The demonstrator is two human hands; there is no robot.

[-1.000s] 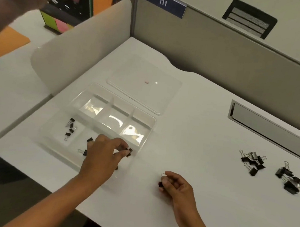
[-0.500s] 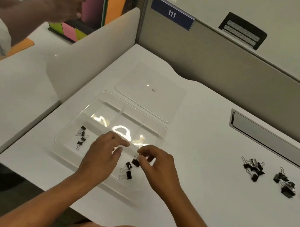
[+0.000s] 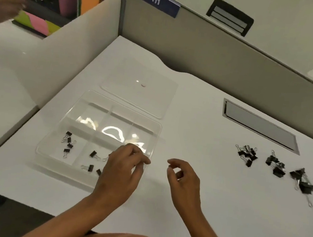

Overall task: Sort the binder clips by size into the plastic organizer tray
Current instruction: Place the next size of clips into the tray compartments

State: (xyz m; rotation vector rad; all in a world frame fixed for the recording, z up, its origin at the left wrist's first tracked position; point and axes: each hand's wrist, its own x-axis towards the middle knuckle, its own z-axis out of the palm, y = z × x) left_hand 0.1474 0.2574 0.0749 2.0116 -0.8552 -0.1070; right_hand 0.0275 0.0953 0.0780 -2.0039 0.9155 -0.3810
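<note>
Here, a white worktop (image 3: 193, 180) fills the view, backed by a grey partition (image 3: 216, 53) bearing a blue sign reading 111 (image 3: 155, 1). The landmark is a clear plastic organizer tray (image 3: 79, 108) with six compartments, sitting toward the worktop's left. Just behind the tray lies its flat clear lid (image 3: 154, 98). Above the tray's near right corner hovers the person's left hand (image 3: 123, 170), fingers lightly bent over the compartment and grasping nothing that can be seen. Just right of the tray, above bare worktop, the right hand (image 3: 183, 177) is raised with fingers loosely curled, also without any clip. Far to the tray's right lie three piles of unsorted black binder clips (image 3: 274, 166). Inside the tray, four small clips (image 3: 67, 144) sit in the near left compartment, and a few slightly larger clips (image 3: 91, 161) in the near middle one. Well behind and left of the tray, another person's hand (image 3: 5, 2) is blurred.
</note>
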